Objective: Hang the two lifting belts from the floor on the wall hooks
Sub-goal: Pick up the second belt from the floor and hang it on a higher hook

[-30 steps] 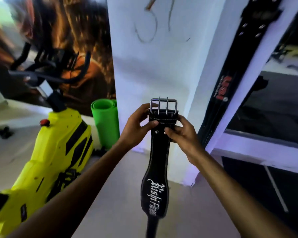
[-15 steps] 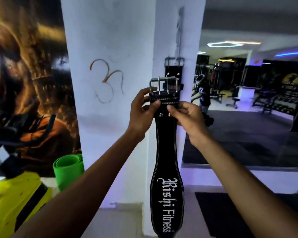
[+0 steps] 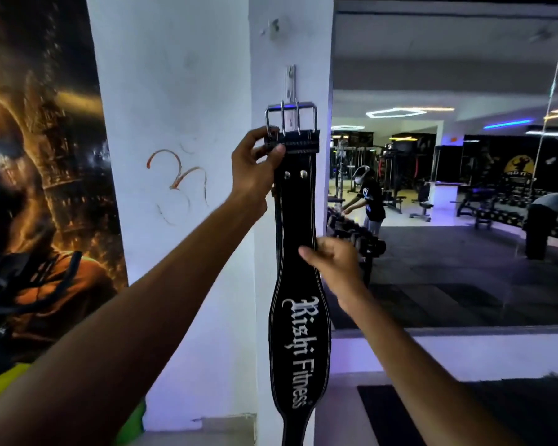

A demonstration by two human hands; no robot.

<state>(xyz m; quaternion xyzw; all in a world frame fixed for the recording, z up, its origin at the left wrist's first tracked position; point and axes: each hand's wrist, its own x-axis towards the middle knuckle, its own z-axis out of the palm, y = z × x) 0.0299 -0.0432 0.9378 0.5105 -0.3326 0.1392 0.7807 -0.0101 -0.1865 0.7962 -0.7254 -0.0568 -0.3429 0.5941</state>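
Left hand point(image 3: 255, 170) grip clenched on black lifting belt point(image 3: 298, 317) just below buckle point(image 3: 290, 119). Right hand point(image 3: 332, 262) pinches belt mid-strap. Belt hangs vertical against white pillar point(image 3: 181, 91); buckle overlaps wall hook point(image 3: 291, 83).

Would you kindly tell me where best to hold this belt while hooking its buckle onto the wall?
Probably at the stitched top just under the buckle, from the left, as the left hand does: the belt is narrow and stiff there. The right hand can steady its right edge lower down under the hook.
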